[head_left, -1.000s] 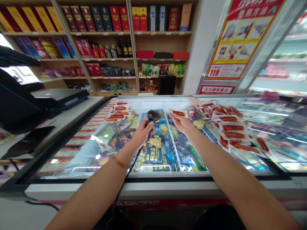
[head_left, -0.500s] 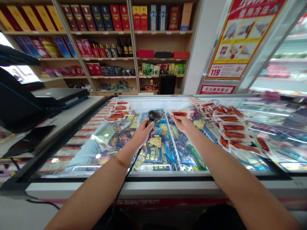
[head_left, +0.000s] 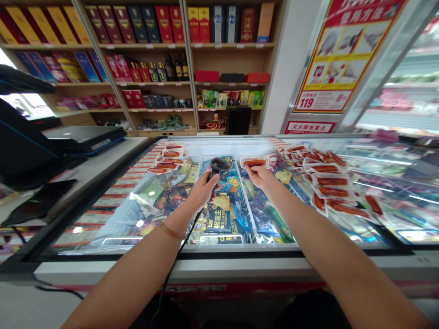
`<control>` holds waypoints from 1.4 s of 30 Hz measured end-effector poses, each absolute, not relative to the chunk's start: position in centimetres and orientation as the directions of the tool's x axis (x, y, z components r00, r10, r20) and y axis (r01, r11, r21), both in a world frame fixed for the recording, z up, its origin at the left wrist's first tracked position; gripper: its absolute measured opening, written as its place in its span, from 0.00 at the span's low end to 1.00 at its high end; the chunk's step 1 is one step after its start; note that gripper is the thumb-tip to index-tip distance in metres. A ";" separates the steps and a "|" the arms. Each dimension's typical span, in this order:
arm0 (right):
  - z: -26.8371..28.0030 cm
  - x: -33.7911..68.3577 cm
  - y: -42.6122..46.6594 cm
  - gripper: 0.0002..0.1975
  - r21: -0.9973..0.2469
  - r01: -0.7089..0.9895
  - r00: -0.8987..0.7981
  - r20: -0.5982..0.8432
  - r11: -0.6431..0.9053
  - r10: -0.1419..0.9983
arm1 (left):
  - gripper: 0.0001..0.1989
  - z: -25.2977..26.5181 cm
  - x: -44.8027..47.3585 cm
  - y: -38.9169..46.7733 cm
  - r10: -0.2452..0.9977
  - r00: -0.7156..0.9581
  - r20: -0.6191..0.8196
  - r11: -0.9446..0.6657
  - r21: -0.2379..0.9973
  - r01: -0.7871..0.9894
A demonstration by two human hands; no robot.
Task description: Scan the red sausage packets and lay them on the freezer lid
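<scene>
My left hand (head_left: pixel 203 189) is wrapped round the handle of a black corded barcode scanner (head_left: pixel 220 165), its head tilted up over the freezer glass. To its right, my right hand (head_left: pixel 258 176) pinches the near edge of a clear sausage pack (head_left: pixel 254 162) between thumb and fingers. The scanner and the pack are apart, at about the same height in view. On the glass at the right lies a heap of similar sausage packs (head_left: pixel 329 180). A few more packs (head_left: pixel 170 157) lie in a short column at the far left of the glass.
Beneath both hands stretches a glass-topped chest freezer (head_left: pixel 219 262), with bagged frozen food (head_left: pixel 219 217) in wire baskets under the glass. A scale (head_left: pixel 85 137) stands on the left counter. Behind, shelves (head_left: pixel 147 45) hold boxes and bottles. The scanner's cord (head_left: pixel 174 265) runs over the freezer's front edge.
The sausage pack in my right hand has tilted slightly and shifted a little left, so the sausages show more brightly. My left hand keeps the scanner almost where it was.
</scene>
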State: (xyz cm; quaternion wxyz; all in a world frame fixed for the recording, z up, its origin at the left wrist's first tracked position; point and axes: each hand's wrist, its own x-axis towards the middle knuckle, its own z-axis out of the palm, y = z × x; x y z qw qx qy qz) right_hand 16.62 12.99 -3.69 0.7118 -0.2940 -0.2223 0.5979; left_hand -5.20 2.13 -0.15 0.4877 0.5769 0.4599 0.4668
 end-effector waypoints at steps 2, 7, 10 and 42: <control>-3.6 16.4 12.8 0.18 -0.668 -0.743 0.154 -0.097 0.050 0.983 | 0.18 -0.1 -5.2 2.1 0.987 0.137 0.089 -0.100 0.992 0.078; -3.2 16.1 12.3 0.20 -0.590 -0.807 0.072 -0.148 -0.029 0.986 | 0.18 -0.3 -5.3 2.2 0.984 0.145 0.107 -0.120 0.989 0.084; -2.9 15.9 12.0 0.19 -0.595 -0.803 0.067 -0.153 -0.038 0.986 | 0.17 -0.4 -5.3 2.3 0.983 0.150 0.110 -0.125 0.987 0.097; -1.9 14.3 10.2 0.06 -0.624 -0.780 0.050 -0.002 0.038 0.999 | 0.20 0.5 -4.8 1.0 0.961 0.223 0.162 -0.157 0.987 -0.040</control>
